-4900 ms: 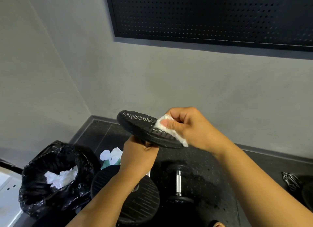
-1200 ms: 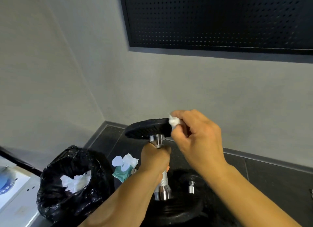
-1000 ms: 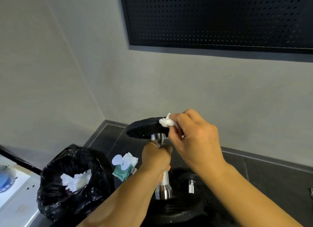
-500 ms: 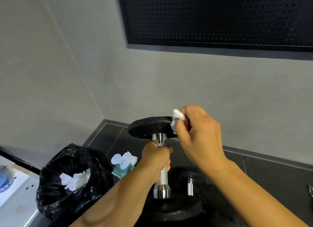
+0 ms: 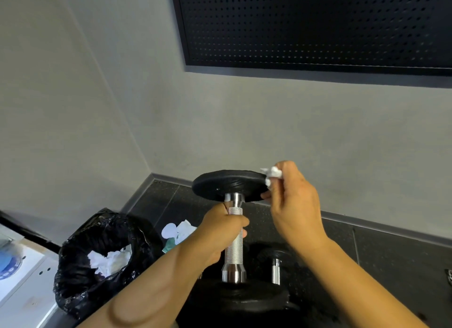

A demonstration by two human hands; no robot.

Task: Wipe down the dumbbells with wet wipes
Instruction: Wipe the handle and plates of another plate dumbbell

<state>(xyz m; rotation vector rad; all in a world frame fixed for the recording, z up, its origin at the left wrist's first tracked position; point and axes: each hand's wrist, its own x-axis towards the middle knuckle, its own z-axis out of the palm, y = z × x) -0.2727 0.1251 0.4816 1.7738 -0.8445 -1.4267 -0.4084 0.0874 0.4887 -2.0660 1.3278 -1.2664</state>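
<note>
A dumbbell [image 5: 233, 251] with a knurled silver handle and black plates stands upright in the air. My left hand [image 5: 221, 232] grips the upper part of its handle. The top black plate [image 5: 227, 184] lies flat above that hand. My right hand [image 5: 293, 205] pinches a crumpled white wet wipe [image 5: 272, 174] against the plate's right rim, with the thumb under the rim. The lower plate [image 5: 247, 300] is dark and partly hidden by my left forearm.
A second, smaller dumbbell [image 5: 276, 270] stands on the black rubber floor behind the held one. A black bin bag [image 5: 102, 261] holding used wipes sits at the left. A green wipes packet [image 5: 177, 233] lies beside it. Grey walls meet in a corner, and a black pegboard [image 5: 318, 24] hangs above.
My right hand with the wipe has slid along the top plate's rim toward its right side. The dumbbell stays upright in my left hand, much as before.
</note>
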